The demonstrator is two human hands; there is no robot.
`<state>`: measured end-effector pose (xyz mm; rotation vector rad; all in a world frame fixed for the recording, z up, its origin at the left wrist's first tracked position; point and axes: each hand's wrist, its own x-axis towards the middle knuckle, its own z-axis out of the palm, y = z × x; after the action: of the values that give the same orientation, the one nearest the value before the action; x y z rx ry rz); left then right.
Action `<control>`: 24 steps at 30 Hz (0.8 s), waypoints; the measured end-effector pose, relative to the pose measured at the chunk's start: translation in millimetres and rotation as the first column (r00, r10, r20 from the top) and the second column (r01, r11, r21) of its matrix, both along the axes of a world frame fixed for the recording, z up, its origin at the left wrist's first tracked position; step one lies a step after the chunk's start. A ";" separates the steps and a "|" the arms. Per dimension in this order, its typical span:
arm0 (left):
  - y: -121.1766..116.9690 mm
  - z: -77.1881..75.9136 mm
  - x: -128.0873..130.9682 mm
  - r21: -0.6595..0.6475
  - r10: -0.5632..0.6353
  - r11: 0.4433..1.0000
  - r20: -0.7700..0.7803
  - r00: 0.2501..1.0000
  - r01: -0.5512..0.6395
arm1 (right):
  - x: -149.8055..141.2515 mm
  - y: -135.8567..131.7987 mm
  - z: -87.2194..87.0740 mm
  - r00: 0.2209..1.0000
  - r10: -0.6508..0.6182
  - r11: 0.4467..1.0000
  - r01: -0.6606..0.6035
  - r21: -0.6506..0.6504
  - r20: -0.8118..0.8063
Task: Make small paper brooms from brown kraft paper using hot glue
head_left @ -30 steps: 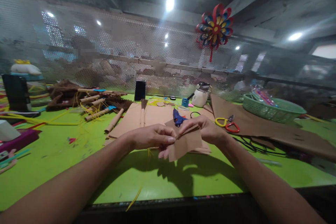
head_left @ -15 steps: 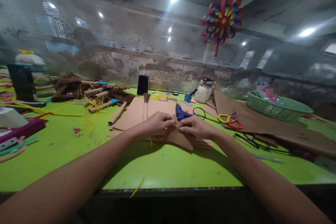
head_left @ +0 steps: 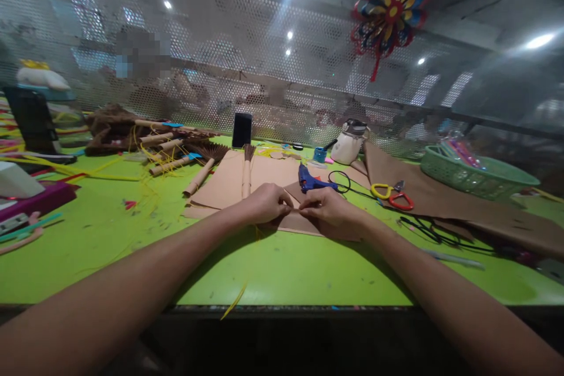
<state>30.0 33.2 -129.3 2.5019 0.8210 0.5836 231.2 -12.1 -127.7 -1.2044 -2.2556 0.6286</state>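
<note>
My left hand (head_left: 267, 204) and my right hand (head_left: 331, 211) meet fingertip to fingertip at the middle of the green table (head_left: 110, 247). Both are closed in a pinch on a piece of brown paper (head_left: 294, 222) that lies low over the stack of brown sheets (head_left: 224, 185). A blue glue gun (head_left: 309, 179) lies just beyond my right hand. A rolled paper broom (head_left: 245, 173) rests on the sheets beyond my left hand.
Yellow and red scissors (head_left: 390, 195) lie on a large brown sheet (head_left: 445, 202) at right, by a green basket (head_left: 478, 176). A black cable (head_left: 429, 232) runs there. More paper brooms (head_left: 171, 155), a phone (head_left: 242, 130), a white pot (head_left: 348, 144) stand behind; a mesh screen (head_left: 229, 70) backs the table.
The brown paper piece was held up between both hands; it has come down flat onto the stack, and my hands have moved forward and closer together. The view tilted slightly.
</note>
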 end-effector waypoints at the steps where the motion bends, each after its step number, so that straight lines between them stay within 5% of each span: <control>1: 0.8 -0.5 0.1 0.007 0.009 1.000 -0.001 1.000 -0.009 | 0.3 0.1 -0.9 1.000 -0.004 1.000 0.004 0.001 -0.005; 11: 5.0 -5.5 7.4 0.115 -0.076 0.990 -0.039 0.996 0.080 | -6.6 -9.0 7.9 0.990 -0.049 0.993 0.034 0.112 0.132; 17: 2.1 -3.6 9.9 0.229 -0.095 0.967 -0.078 0.992 0.111 | -10.5 -17.2 13.4 0.934 -0.032 0.947 -0.084 0.309 0.355; 24: -2.4 1.7 6.0 0.156 -0.052 0.986 -0.044 0.998 0.058 | -12.0 -24.3 19.6 0.858 -0.097 0.918 -0.118 0.378 0.504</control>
<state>36.0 30.9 -127.6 2.6782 0.7432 0.6033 219.2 -36.4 -108.0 -1.2480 -2.6464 -0.1954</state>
